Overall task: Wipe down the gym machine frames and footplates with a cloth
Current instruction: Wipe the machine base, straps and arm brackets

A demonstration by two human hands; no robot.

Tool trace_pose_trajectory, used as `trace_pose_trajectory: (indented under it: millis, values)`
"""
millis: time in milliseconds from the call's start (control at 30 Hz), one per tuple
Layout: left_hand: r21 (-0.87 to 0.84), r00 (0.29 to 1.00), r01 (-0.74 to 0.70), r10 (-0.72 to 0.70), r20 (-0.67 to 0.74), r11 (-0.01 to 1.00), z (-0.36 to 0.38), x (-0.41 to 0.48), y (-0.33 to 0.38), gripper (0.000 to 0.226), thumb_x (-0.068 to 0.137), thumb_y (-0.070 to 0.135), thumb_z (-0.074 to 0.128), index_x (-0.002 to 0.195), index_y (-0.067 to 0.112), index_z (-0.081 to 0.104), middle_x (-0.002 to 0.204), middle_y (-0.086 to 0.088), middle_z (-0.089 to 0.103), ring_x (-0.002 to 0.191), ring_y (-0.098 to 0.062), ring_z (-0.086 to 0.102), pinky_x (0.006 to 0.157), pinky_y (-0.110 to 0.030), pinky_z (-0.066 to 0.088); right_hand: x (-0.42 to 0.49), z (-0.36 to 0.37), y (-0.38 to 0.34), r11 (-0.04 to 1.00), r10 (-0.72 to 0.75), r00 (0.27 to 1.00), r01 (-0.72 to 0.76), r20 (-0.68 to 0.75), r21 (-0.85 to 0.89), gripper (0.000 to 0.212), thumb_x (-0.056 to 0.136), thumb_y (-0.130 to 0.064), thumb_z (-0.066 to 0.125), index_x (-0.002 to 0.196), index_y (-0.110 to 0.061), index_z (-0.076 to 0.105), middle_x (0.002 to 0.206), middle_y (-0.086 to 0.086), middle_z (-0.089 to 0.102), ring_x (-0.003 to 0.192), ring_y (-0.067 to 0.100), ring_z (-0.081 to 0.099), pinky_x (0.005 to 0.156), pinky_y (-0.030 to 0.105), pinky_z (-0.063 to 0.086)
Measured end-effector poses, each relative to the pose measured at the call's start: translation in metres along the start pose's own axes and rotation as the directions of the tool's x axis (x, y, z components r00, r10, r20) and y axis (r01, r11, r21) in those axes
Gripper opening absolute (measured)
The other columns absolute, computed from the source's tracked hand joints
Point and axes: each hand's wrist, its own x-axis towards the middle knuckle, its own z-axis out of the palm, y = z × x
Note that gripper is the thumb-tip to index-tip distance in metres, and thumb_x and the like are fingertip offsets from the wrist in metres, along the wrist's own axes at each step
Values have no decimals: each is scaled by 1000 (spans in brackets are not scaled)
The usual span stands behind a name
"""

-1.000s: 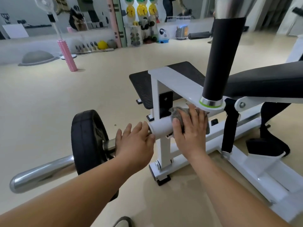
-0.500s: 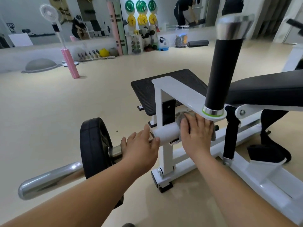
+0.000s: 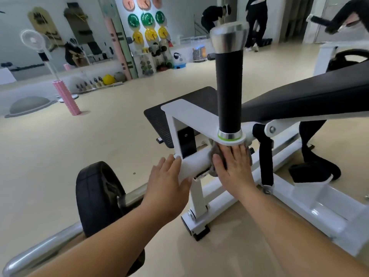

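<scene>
On the white tube (image 3: 194,163) that sticks out sideways from the machine's white frame (image 3: 299,204), the right hand (image 3: 234,166) lies flat with its fingers straight and together, pressing a grey cloth (image 3: 212,155) against the tube where it meets the frame. The cloth is mostly covered by the palm; only crumpled edges show beside the thumb and past the little finger. Directly above the fingertips stands an upright black handle (image 3: 229,92) with a silver cap. The left hand (image 3: 167,186) is open too, its straight fingers resting on the free end of the tube, with the thumb at the tube's lower edge, gripping nothing. Just left of that hand a black weight plate (image 3: 95,194) sits on a chrome bar (image 3: 40,250). Behind the frame lies a black ribbed footplate (image 3: 157,120), and a black padded bench (image 3: 309,100) slopes up to the right.
</scene>
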Motion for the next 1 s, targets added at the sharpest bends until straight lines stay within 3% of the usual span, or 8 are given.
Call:
trace_pose_trajectory:
  millis: [167, 400, 533, 600, 700, 833, 933, 1000]
  values:
    - [111, 976, -214, 217, -10, 970, 5, 30, 22, 51, 108, 38, 43, 157, 29, 33, 165, 11, 27, 148, -16, 29, 117, -32, 31, 2, 8, 2, 977, 95, 996, -93, 2, 194, 65, 101, -65, 19, 160, -38, 22, 169, -13, -18, 152, 12, -29, 127, 52, -3]
    - [242, 951, -293, 308, -24, 925, 27, 66, 23, 47, 101, 47, 51, 147, 36, 47, 149, 19, 47, 125, -16, 48, 92, -33, 50, 4, -6, 36, 949, 97, 995, -100, 26, 301, 62, 103, -63, 28, 160, -46, 11, 168, -17, -20, 155, 12, -22, 127, 57, 11]
    - [268, 913, -370, 401, -70, 889, 25, 82, 20, 28, 96, 54, 55, 113, 35, 65, 118, 16, 65, 102, -16, 59, 77, -33, 54, 15, -5, 35, 958, 128, 991, -111, -49, 265, 59, 104, -58, 29, 160, -44, 17, 170, -10, -15, 156, 13, -18, 128, 51, 1]
    - [203, 919, -379, 393, -32, 903, 26, 95, 21, 35, 95, 61, 47, 115, 36, 61, 114, 11, 66, 102, -18, 62, 82, -38, 56, 13, 1, 29, 960, 122, 988, -94, -93, 264, 60, 104, -57, 26, 161, -41, 19, 171, -6, -14, 155, 12, -20, 127, 46, -6]
    - [152, 926, -378, 374, 52, 913, 34, 107, 16, 54, 94, 67, 40, 144, 48, 41, 140, 11, 59, 124, -17, 58, 101, -40, 52, 12, 6, 29, 981, 26, 989, 2, -142, 192, 62, 104, -58, 21, 161, -35, 22, 173, -2, -6, 157, 17, -17, 127, 42, -8]
    - [96, 936, -353, 349, 56, 931, 35, 111, 10, 54, 96, 66, 45, 147, 54, 38, 148, 23, 51, 130, -12, 55, 106, -38, 48, 35, 0, 45, 1000, -5, 968, 8, -250, 11, 59, 107, -49, 20, 159, -24, 34, 172, 4, 10, 159, 20, -2, 128, 42, -4]
    - [63, 916, -400, 397, 53, 914, 33, 113, 11, 49, 100, 55, 53, 148, 49, 45, 150, 33, 44, 133, -6, 52, 108, -39, 47, 26, 21, 24, 979, 119, 927, -49, -355, 199, 55, 109, -40, 28, 159, -17, 34, 172, 9, 11, 159, 25, 0, 128, 50, 5]
    - [42, 893, -448, 444, 73, 893, 32, 112, 12, 46, 102, 51, 53, 147, 44, 48, 149, 29, 46, 130, -8, 55, 104, -40, 51, 1, 45, 5, 940, 86, 934, 40, -348, 340, 56, 109, -36, 32, 160, -15, 30, 172, 11, 5, 159, 30, 0, 127, 55, 10]
